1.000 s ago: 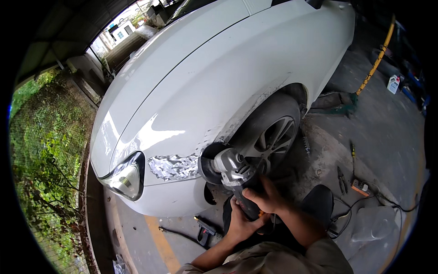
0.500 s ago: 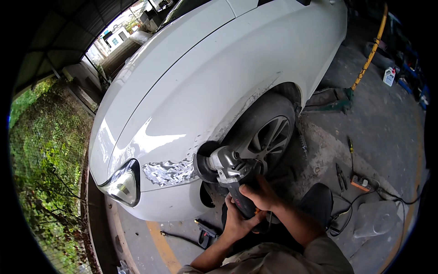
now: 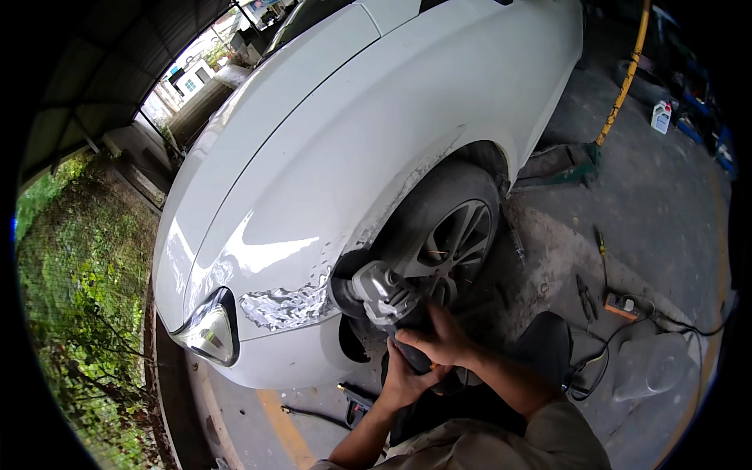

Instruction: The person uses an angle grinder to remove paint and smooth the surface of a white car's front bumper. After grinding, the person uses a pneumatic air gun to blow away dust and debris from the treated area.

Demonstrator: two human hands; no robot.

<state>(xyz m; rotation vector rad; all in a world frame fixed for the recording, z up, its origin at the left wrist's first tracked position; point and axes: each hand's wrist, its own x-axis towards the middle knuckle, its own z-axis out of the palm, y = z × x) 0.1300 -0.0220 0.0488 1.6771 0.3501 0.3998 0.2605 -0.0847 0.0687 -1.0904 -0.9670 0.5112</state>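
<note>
Both my hands are wrapped around a dark angle grinder (image 3: pixel 384 294) with a silver gear head. My left hand (image 3: pixel 403 382) grips the lower body from the left, and my right hand (image 3: pixel 443 341) closes over it from the right. The dark disc (image 3: pixel 343 291) is at the front edge of the wheel arch on a white car fender (image 3: pixel 337 172); whether it touches is hard to tell. Left of the disc lies a rough, shiny bare-metal patch (image 3: pixel 286 305), reaching toward the headlight (image 3: pixel 215 333). Scuffed marks run up the arch edge above the wheel (image 3: pixel 462 235).
A green floor jack (image 3: pixel 576 164) with a yellow handle (image 3: pixel 624 86) stands by the car. Pliers (image 3: pixel 585 298), a screwdriver (image 3: pixel 601 243), an orange power strip (image 3: pixel 621 306) with cables and a clear plastic container (image 3: pixel 648 366) lie right. A black tool (image 3: pixel 358 403) lies near my left forearm.
The view has shifted slightly, with the car's front lower in it. The grinder's head is a little lower and further left; both hands keep their grip.
</note>
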